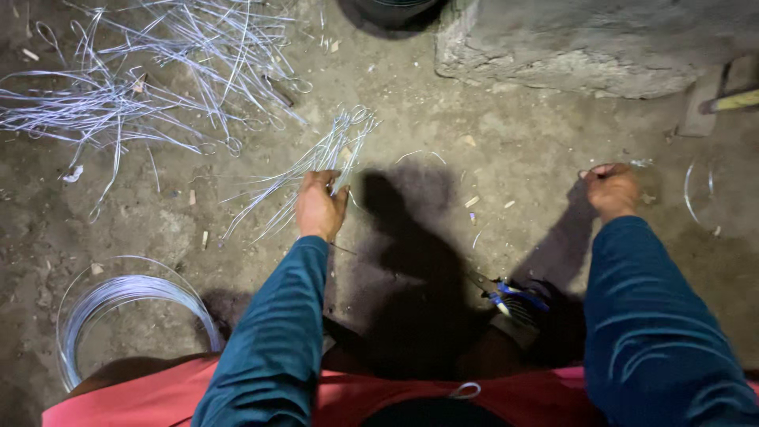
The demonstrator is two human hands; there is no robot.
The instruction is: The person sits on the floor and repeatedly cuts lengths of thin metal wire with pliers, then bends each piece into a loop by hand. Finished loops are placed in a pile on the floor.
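My left hand [319, 207] reaches forward in a teal sleeve and closes on a bundle of thin cut steel wires [316, 162] that fans out over the dirt floor. My right hand [611, 190] is out to the right with its fingers curled; whether it pinches a thin wire end is unclear. A loose wire loop [696, 194] lies just right of it. Pliers with blue handles [510, 296] rest near my foot between the arms.
A large heap of cut looped wires [150, 79] covers the far left. A coil of steel wire [118, 304] lies at the near left. A rough concrete block [585, 47] stands at the far right, with a yellow-handled tool [735, 101] beside it.
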